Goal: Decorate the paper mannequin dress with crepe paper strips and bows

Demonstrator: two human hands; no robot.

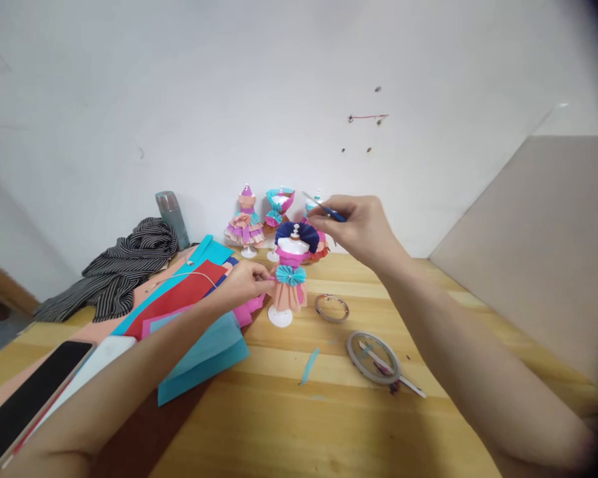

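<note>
In the head view a small dress form (293, 246) stands upright on a white round base (280, 317). It wears a navy pleated paper collar (311, 234), a magenta band, a turquoise paper rosette (290, 275) and a peach paper skirt (289, 297). My left hand (244, 282) is closed at the skirt's left side, its fingertips pinching the dress's edge, where a bit of magenta shows. Above and right of the collar, my right hand (356, 222) is closed around a slim pointed tool with a blue handle (335, 214). The tool's thin tip points up and left.
Behind stand several paper-dressed forms (246, 226) against the wall. Coloured paper sheets (189, 292), a striped cloth (134, 259), a flask (172, 218) and a phone (32, 398) lie or stand left. Tape rolls (351, 355) and a turquoise scrap (309, 366) lie right of centre.
</note>
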